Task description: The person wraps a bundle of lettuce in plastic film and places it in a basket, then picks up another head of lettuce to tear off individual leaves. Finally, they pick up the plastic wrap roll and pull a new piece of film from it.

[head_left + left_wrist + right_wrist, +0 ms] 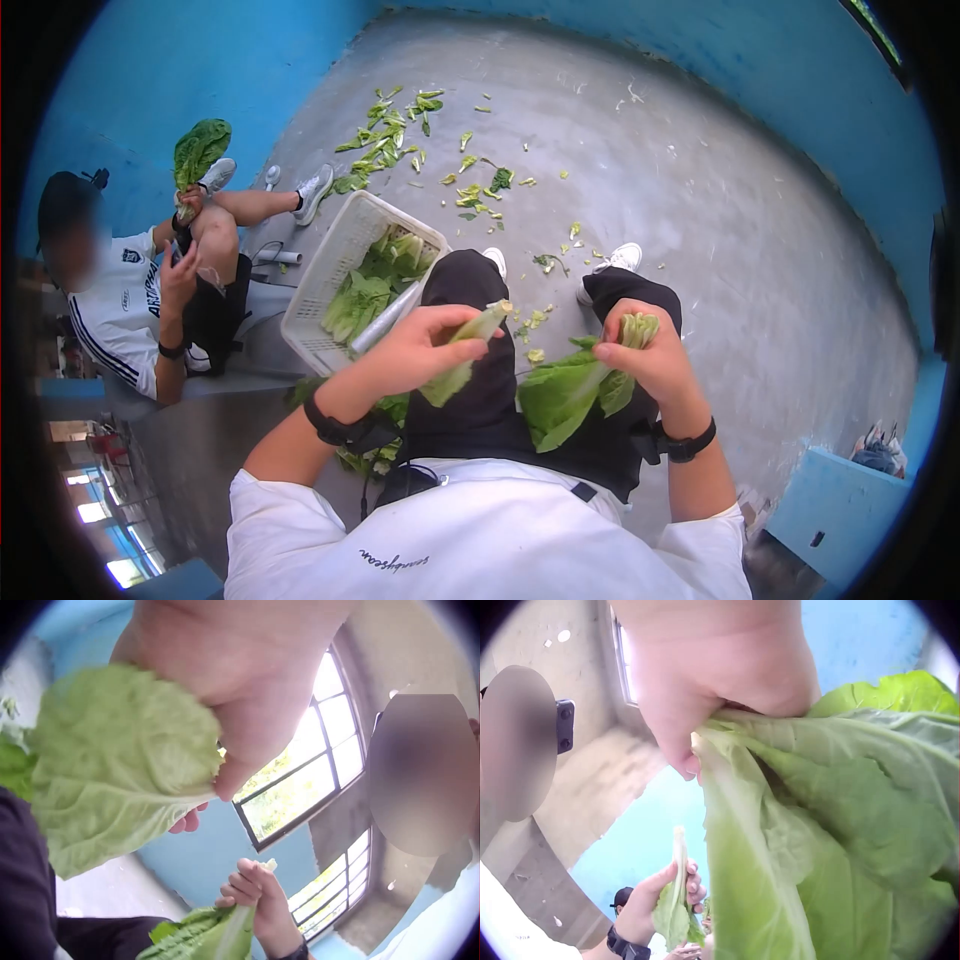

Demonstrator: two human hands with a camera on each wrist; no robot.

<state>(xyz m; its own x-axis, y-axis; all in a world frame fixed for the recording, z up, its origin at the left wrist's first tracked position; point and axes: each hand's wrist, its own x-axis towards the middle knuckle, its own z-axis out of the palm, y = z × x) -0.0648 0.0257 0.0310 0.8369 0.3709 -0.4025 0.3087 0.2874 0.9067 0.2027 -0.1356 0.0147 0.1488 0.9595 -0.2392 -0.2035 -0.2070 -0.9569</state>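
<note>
Head view looked steeply down over lap at floor [700,200]. Wrist views sat very close under each hand, faced upward. Each wrist view caught opposite hand: right hand [259,900], left hand [656,904].

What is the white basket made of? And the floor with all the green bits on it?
The basket looks like white moulded plastic: its walls are an even grid of small holes with a smooth rim. The floor seems to be bare concrete: grey, matt, with pale scuffs and streaks. The green bits are torn leaf scraps, like the leafy greens lying in the basket.
</note>
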